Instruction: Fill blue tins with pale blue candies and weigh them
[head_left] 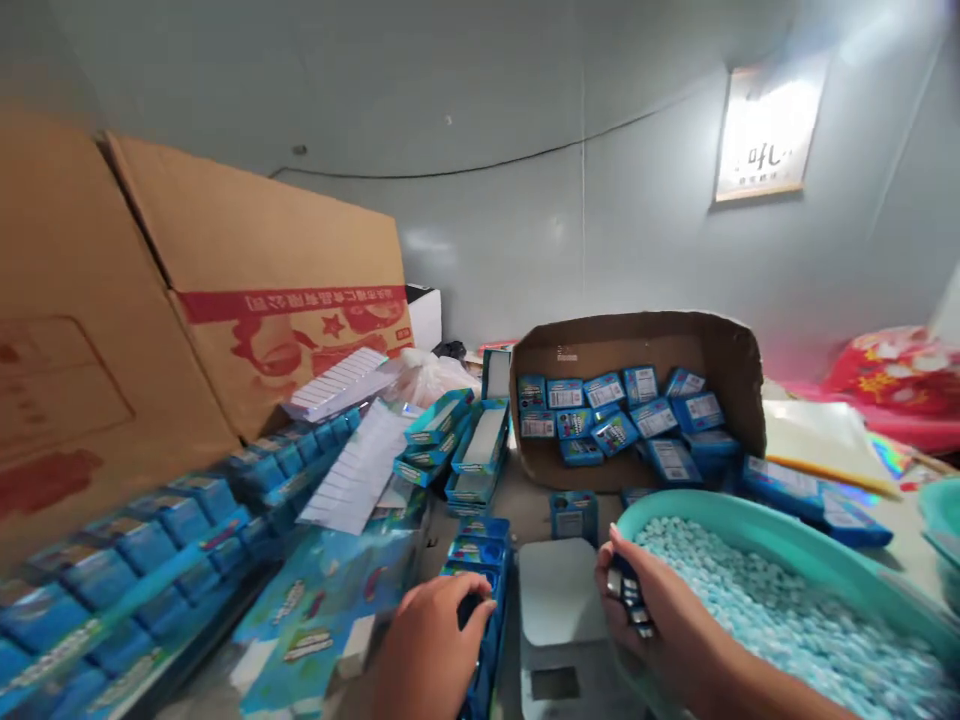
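My left hand is curled over a row of small blue boxes in a narrow tray, thumb and forefinger close together. A dark patch shows between these fingertips; what they grip, if anything, is unclear. My right hand is closed around a small dark and silver shiny object whose kind I cannot make out. It is at the left rim of a turquoise basin full of small pale blue pieces. Between my hands stands a digital scale with a bare pale platform.
A tipped carton holds several blue boxes. Trays of blue boxes line the left, below a large cardboard box. Empty blue trays, white slotted dividers and flat printed card lie nearer.
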